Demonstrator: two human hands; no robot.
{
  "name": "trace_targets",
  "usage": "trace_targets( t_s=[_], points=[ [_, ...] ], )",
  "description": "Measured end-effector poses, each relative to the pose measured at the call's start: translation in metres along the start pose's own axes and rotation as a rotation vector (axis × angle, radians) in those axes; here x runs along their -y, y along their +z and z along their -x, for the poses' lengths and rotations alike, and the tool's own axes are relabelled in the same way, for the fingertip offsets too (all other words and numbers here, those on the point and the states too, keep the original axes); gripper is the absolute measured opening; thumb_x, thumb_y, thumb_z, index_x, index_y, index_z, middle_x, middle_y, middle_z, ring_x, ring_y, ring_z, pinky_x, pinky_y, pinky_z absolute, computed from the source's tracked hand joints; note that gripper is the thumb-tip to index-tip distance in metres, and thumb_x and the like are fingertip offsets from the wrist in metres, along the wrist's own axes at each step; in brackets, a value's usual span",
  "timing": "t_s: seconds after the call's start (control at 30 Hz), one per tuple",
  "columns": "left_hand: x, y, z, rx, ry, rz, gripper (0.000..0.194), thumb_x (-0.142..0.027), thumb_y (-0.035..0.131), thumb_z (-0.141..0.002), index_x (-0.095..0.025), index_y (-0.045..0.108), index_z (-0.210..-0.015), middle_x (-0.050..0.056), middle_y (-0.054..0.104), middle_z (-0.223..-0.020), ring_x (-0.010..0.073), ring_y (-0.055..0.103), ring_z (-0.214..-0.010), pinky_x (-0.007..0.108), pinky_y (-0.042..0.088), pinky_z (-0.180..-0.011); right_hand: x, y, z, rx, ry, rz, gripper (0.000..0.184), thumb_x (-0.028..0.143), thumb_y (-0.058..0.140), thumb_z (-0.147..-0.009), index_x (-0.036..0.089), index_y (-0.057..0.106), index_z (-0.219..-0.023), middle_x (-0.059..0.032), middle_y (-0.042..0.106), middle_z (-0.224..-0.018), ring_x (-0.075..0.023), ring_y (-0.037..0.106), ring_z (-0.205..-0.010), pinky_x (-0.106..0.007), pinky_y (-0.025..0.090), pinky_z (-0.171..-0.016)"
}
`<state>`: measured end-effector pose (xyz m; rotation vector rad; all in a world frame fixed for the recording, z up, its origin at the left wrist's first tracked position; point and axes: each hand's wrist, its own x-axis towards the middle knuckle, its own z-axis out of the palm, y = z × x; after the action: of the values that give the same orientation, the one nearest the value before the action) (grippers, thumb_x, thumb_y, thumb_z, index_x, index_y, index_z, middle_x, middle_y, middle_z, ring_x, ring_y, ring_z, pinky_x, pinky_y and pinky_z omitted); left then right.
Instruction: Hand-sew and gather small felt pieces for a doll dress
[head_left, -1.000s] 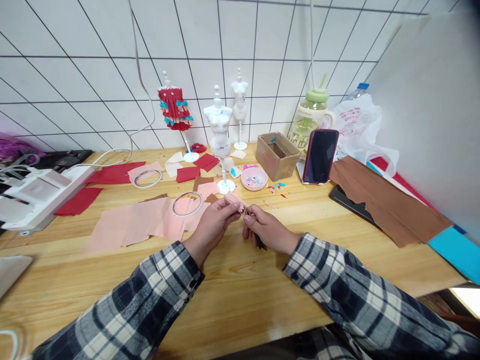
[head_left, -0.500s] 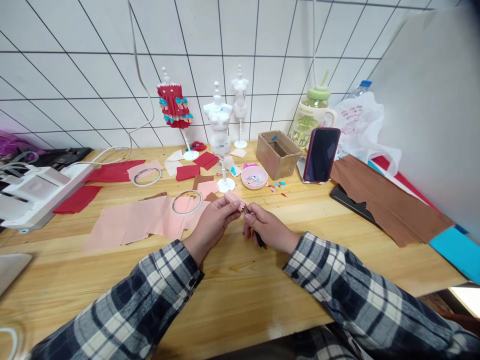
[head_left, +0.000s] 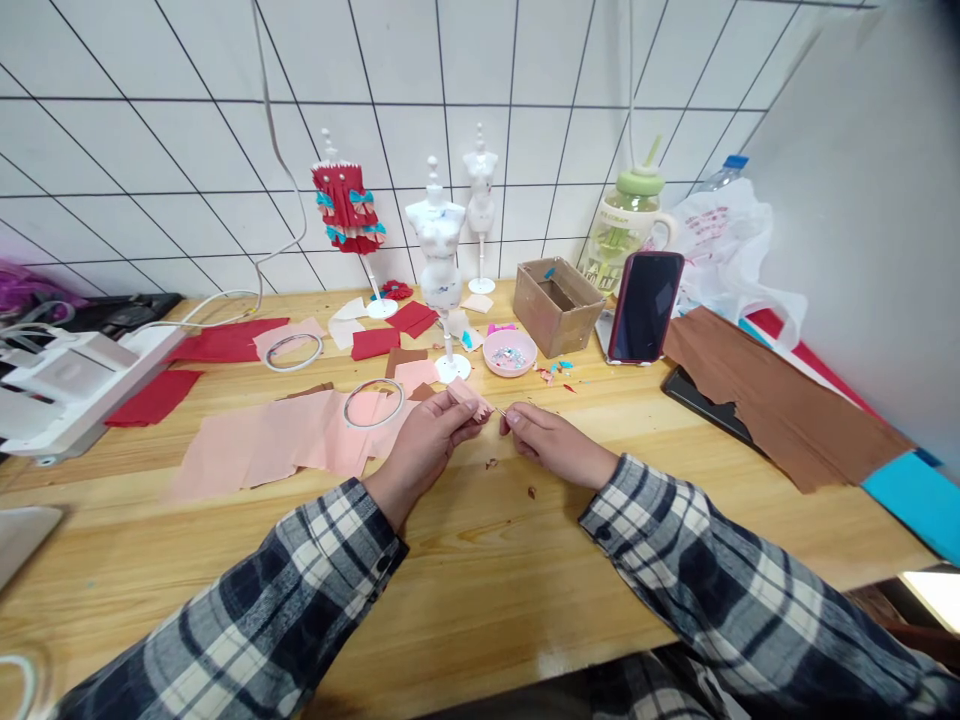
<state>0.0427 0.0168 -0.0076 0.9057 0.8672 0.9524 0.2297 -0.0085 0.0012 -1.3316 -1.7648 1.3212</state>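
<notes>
My left hand (head_left: 431, 440) pinches a small folded piece of pink crepe paper (head_left: 466, 396) with a notched right edge and a darker layer beneath. Close on its right, my right hand (head_left: 551, 440) is closed around small scissors (head_left: 501, 410). Only their thin metal tips show, just off the notched edge; the handles are hidden by the fingers. Small brown scraps (head_left: 491, 463) lie on the table below the hands. Beyond the paper stands a white mini dress form (head_left: 437, 250) on a round base.
Pink sheets (head_left: 277, 440) with a metal ring (head_left: 373, 404) lie to the left. Ahead are a pink dish (head_left: 510, 354) of beads, a cardboard box (head_left: 559, 310) and a phone (head_left: 646, 308). Brown sheets (head_left: 787, 400) are at right, a white power strip (head_left: 97, 400) at left.
My right hand has drawn a little to the right, the scissors tips coming away from the paper's edge. Brown scraps now show on the table beneath. My left hand stays put.
</notes>
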Motion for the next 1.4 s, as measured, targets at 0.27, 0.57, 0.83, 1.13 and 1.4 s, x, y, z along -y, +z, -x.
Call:
trace_targets(
  t_s=[0.27, 0.57, 0.83, 1.13, 1.4],
  points=[
    [0.002, 0.0, -0.002, 0.019, -0.004, -0.066, 0.018, -0.028, 0.075, -0.073, -0.014, 0.065, -0.077, 0.002, 0.067, -0.079, 0.0123, 0.062, -0.077, 0.024, 0.048, -0.075, -0.002, 0.0, -0.001, 0.033, -0.005, 0.018, 0.037, 0.046, 0.033, -0.095, 0.018, 0.054, -0.084, 0.0034, 0.041, -0.063, -0.013, 0.041, -0.061, -0.026, 0.034, -0.061],
    [0.004, -0.004, -0.005, 0.052, -0.024, -0.111, 0.019, -0.029, 0.076, -0.071, -0.015, 0.065, -0.078, 0.002, 0.068, -0.077, 0.0135, 0.063, -0.075, 0.027, 0.048, -0.076, 0.0, -0.006, -0.001, 0.125, 0.023, -0.087, 0.038, 0.053, 0.04, -0.09, 0.018, 0.05, -0.077, 0.006, 0.037, -0.056, -0.011, 0.034, -0.054, -0.025, 0.028, -0.055],
    [0.005, -0.005, -0.005, 0.062, -0.015, -0.171, 0.02, -0.031, 0.076, -0.071, -0.015, 0.067, -0.077, 0.002, 0.069, -0.077, 0.0135, 0.063, -0.075, 0.027, 0.047, -0.076, 0.007, -0.006, 0.0, 0.153, 0.081, -0.192, 0.041, 0.058, 0.047, -0.085, 0.02, 0.045, -0.073, 0.0079, 0.033, -0.053, -0.0091, 0.029, -0.05, -0.025, 0.022, -0.051],
    [0.003, -0.003, -0.004, 0.054, -0.018, -0.195, 0.021, -0.032, 0.076, -0.071, -0.015, 0.066, -0.077, 0.002, 0.069, -0.077, 0.0127, 0.062, -0.072, 0.026, 0.046, -0.073, 0.009, -0.009, 0.001, 0.197, 0.124, -0.26, 0.044, 0.061, 0.053, -0.08, 0.02, 0.041, -0.07, 0.009, 0.031, -0.052, -0.0077, 0.025, -0.048, -0.024, 0.017, -0.05],
    [0.003, -0.005, -0.004, 0.065, -0.003, -0.248, 0.022, -0.035, 0.075, -0.071, -0.015, 0.066, -0.077, 0.002, 0.069, -0.076, 0.0134, 0.061, -0.07, 0.026, 0.045, -0.07, 0.01, -0.008, 0.001, 0.203, 0.151, -0.277, 0.044, 0.06, 0.057, -0.078, 0.02, 0.04, -0.069, 0.0091, 0.031, -0.053, -0.0073, 0.026, -0.048, -0.024, 0.016, -0.049]
  ],
)
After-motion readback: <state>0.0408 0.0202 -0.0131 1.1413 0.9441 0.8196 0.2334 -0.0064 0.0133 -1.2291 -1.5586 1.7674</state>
